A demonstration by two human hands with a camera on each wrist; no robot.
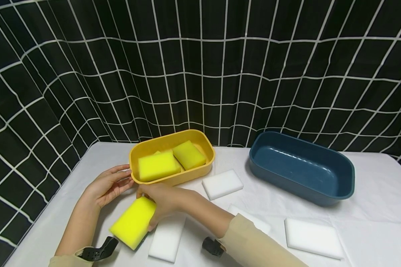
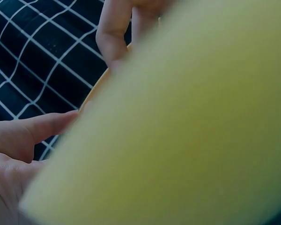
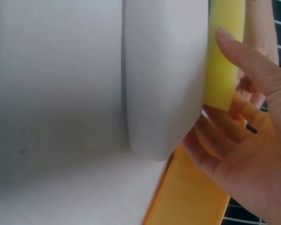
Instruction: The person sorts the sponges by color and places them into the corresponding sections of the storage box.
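Note:
My right hand (image 1: 165, 200) grips a yellow sponge (image 1: 133, 222) by its upper right end, in front of the yellow bin (image 1: 177, 180). In the right wrist view the thumb (image 3: 246, 58) lies along one face of that sponge (image 3: 220, 61). The sponge is tilted and fills much of the left wrist view, close and blurred. My left hand (image 1: 111, 185) touches the left end of the bin with its fingers, which are loosely bent. Inside the bin lie several yellow sponges (image 1: 158, 165), partly overlapping.
White sponges lie on the white cloth: one beside the right hand (image 1: 167, 239), one between the bins (image 1: 222, 184), one at right (image 1: 312, 237), another partly behind the right forearm (image 1: 248, 218). A dark blue bin (image 1: 297, 189) stands at the right. Black grid curtains (image 1: 200, 74) enclose the back and left.

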